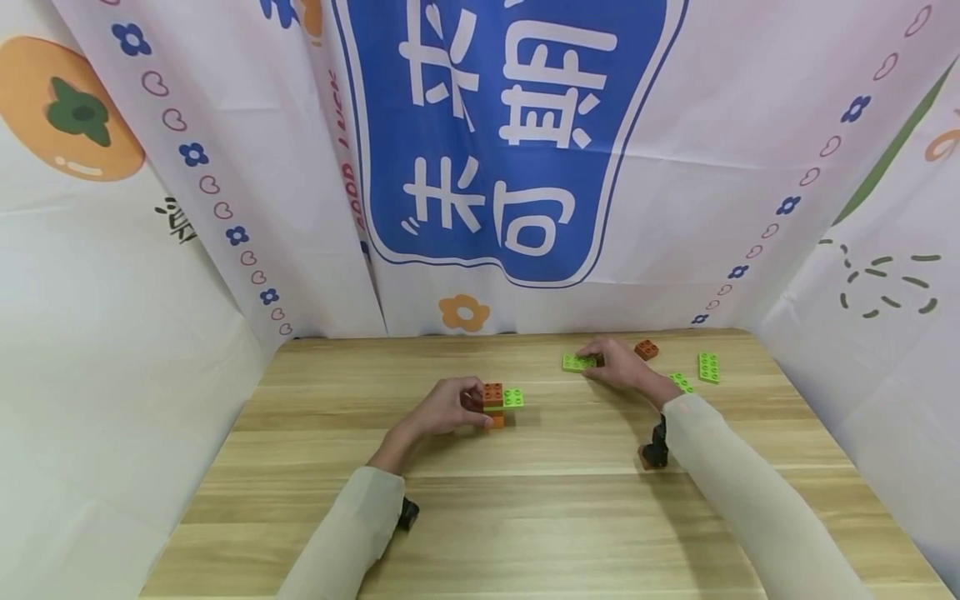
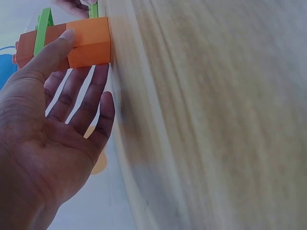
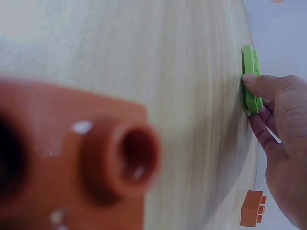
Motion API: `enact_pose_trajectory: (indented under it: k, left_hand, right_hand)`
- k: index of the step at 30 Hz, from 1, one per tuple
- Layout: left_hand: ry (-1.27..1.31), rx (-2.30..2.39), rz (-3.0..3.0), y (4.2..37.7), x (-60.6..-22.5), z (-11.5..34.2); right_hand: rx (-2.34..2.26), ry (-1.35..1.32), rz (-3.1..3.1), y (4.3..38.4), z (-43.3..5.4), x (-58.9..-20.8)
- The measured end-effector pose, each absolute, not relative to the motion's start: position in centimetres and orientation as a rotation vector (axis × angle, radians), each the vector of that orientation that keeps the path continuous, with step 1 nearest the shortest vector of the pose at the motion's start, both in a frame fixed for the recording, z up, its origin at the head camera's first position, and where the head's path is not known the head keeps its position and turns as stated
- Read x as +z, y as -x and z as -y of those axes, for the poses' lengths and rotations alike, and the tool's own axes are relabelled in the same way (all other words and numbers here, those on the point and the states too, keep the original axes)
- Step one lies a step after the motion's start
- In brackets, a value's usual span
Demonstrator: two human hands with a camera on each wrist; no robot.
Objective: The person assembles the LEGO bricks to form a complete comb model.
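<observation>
My left hand [image 1: 442, 408] holds a small stack of toy building bricks [image 1: 492, 396] standing on the table. In the left wrist view its thumb lies on the orange bottom brick [image 2: 91, 40], with fingers behind the stack. Above that brick come a brown brick, a thin green brick [image 1: 513, 397] jutting out to the right, and a brown top brick. Farther back, my right hand [image 1: 617, 363] pinches a flat green studded brick [image 3: 251, 91] by one end, thumb on the near side. That brick is at the tabletop; whether it touches the wood cannot be told.
A brown brick [image 1: 647, 349] and a green brick [image 1: 708, 367] lie at the back right. Another green brick [image 1: 681, 382] is partly hidden by the right forearm. Beside the right wrist camera sits a brown brick [image 1: 642, 458]. A printed cloth [image 1: 300, 167] hangs behind the table.
</observation>
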State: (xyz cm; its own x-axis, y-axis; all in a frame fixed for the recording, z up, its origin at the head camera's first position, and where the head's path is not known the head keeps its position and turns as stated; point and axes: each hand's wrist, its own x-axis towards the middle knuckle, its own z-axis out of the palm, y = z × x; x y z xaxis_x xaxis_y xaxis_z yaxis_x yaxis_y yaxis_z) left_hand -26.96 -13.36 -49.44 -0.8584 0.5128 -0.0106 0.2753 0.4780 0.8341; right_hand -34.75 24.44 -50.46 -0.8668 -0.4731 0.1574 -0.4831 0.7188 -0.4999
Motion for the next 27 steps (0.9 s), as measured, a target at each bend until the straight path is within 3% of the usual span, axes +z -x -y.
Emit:
enact_pose_trajectory:
  k: [27]
  left_hand:
    - [-0.682,1.315,-2.472,27.1,-49.5,13.4]
  right_hand:
    - [0.904,-1.009,2.746,31.9,-24.0,-48.0]
